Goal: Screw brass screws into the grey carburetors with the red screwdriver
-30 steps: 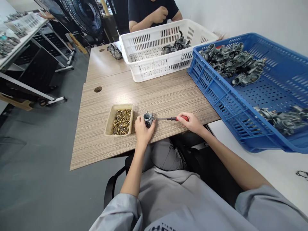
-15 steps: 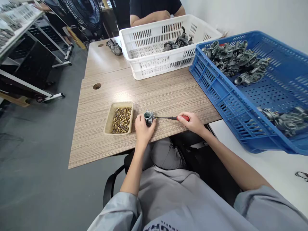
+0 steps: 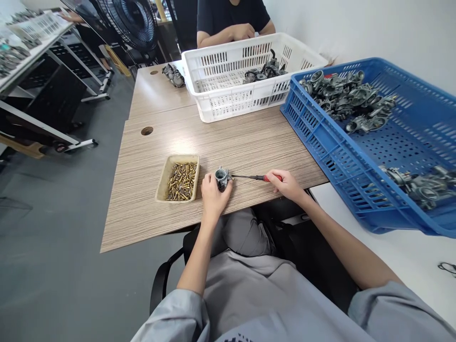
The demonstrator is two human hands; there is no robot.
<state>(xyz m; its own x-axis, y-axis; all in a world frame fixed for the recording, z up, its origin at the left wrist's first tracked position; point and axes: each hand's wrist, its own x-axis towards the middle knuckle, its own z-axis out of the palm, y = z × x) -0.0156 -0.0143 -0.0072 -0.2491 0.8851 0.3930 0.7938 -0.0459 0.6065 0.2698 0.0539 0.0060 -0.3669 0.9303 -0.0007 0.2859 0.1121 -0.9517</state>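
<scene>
My left hand [image 3: 214, 195] is closed around a small metal carburetor [image 3: 221, 175], holding it on the table near the front edge with its round bore facing up. In my right hand [image 3: 287, 184] is a screwdriver [image 3: 253, 177] with a red handle and a dark shaft. The shaft lies nearly level and points left, its tip at the right side of the carburetor; the exact contact is too small to make out. Left of my left hand stands a cream plastic tub [image 3: 160, 189] full of small brass screw-like parts [image 3: 182, 180].
A blue crate [image 3: 320, 137] with many carburetors stands at the right. Behind the table's middle is a white crate [image 3: 231, 105] holding several more, and another carburetor [image 3: 173, 75] lies left of it. Across the table sits a person [image 3: 233, 21]. A fan [image 3: 131, 23] stands at the back left.
The whole view has shifted slightly, so things appear a little lower. Both hands keep their hold, the screwdriver still at the carburetor; the fingers of my right hand have shifted slightly on the handle.
</scene>
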